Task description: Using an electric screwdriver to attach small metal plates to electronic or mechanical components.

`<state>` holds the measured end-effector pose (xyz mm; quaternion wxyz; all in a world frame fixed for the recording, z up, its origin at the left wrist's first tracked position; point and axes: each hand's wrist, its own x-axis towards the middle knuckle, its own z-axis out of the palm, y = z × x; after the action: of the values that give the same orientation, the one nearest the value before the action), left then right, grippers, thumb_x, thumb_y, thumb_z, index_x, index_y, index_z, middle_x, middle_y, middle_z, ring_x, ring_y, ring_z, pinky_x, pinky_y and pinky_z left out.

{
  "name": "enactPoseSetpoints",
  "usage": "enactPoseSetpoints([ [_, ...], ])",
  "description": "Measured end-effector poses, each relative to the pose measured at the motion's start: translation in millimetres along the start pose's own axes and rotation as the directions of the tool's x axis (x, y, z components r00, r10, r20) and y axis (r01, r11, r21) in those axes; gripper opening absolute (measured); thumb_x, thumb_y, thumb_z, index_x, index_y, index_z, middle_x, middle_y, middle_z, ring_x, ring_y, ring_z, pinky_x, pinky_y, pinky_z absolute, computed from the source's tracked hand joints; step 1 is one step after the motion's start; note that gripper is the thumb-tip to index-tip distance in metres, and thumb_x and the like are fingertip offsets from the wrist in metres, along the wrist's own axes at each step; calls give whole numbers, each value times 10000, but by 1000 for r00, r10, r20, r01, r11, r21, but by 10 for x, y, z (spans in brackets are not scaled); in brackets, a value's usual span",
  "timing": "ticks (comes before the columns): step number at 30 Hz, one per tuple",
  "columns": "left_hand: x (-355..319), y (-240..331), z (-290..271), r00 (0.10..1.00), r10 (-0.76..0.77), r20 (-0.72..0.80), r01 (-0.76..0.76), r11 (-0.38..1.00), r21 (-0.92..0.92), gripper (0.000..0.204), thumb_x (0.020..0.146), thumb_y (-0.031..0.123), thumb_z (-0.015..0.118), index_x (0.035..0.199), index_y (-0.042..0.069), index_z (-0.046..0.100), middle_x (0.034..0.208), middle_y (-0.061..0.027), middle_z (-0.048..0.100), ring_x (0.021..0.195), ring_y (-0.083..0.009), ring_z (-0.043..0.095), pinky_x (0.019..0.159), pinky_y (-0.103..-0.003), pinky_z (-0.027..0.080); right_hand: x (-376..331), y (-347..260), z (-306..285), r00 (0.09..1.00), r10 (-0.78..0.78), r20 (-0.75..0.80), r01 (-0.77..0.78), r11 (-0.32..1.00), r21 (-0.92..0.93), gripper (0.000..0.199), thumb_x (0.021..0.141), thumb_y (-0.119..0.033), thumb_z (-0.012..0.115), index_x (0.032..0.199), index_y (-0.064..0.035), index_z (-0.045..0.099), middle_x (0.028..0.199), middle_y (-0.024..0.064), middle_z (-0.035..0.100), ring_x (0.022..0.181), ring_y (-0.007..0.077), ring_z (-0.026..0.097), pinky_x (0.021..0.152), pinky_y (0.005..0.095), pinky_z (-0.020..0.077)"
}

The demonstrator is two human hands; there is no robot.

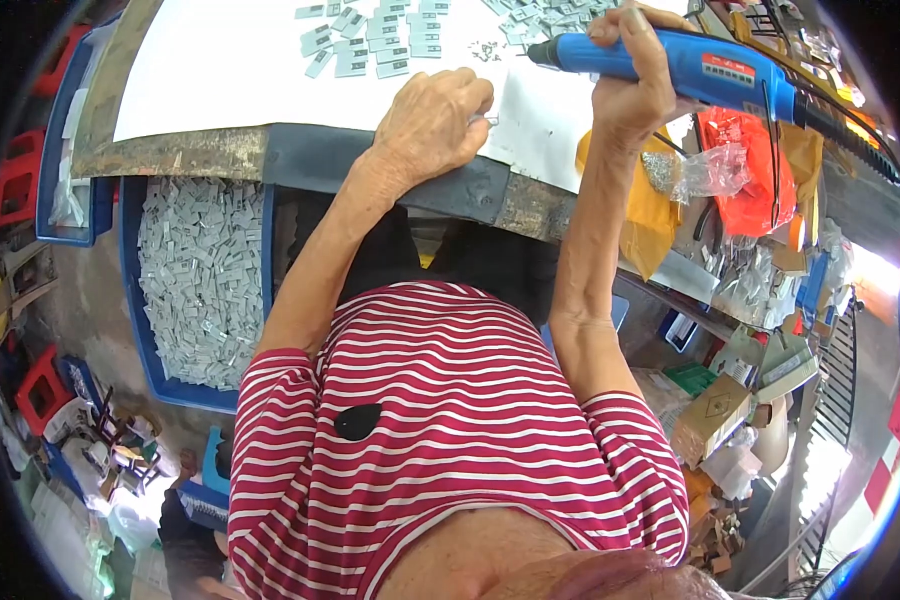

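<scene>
My right hand [635, 80] is wrapped round a blue electric screwdriver [705, 72], held level above the table with its dark tip pointing left. A black cable runs from its rear end. My left hand [435, 118] rests at the table's front edge, fingers curled together around a small grey piece [490, 117], of which only a bit shows. Beyond the left hand, flat grey plastic pieces [387, 45] with dark slots lie in rows on the white sheet [220, 70]. A little heap of tiny screws [485, 50] sits between them and a looser pile of grey parts [550, 22].
Below the table's left side stands a blue bin [128, 290] filled with grey pieces. Another blue tray [45, 190] is at far left. At right lie a red plastic bag [740, 190], a yellow envelope [645, 235] and cardboard boxes [710, 415].
</scene>
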<state>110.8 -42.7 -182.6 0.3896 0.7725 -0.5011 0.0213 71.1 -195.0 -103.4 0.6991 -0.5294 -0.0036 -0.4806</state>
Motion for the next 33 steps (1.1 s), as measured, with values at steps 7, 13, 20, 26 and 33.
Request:
enactPoseSetpoints([
  [7,7,18,-30,999,-12,38,11,1000,9,122,712,123,564,798,39,545,695,-70,510,644,-220,512,627,-347,396,81,109,45,986,-130,103,141,985,-102,204,732,30,611,921,0,540,722,86,580,556,166,563,576,302,465],
  [13,4,14,-18,998,-27,55,26,1000,10,124,711,129,557,799,44,540,705,-68,508,657,-225,511,641,-349,391,89,129,123,986,154,-61,-108,874,473,198,717,24,619,895,8,534,687,81,572,543,164,561,547,293,463],
  [20,-4,10,-16,999,-20,38,20,1000,-3,121,714,137,559,795,50,538,699,-63,506,659,-222,512,643,-344,393,109,62,151,973,217,-72,-175,909,378,182,699,-5,636,849,5,535,662,90,572,525,174,565,548,303,472],
  [26,22,51,-59,997,-44,60,44,999,-5,128,675,128,585,766,40,567,712,-93,558,702,-250,567,661,-359,429,130,163,-15,997,-71,-34,63,977,-206,185,719,6,615,884,8,532,648,88,568,537,179,563,571,300,466],
  [33,59,-32,24,988,-150,-45,142,979,-146,255,784,171,599,1005,46,572,662,-52,517,588,-162,516,545,-301,435,47,18,5,998,53,15,-53,998,26,264,758,8,572,1011,12,496,702,96,555,578,169,539,614,308,448],
])
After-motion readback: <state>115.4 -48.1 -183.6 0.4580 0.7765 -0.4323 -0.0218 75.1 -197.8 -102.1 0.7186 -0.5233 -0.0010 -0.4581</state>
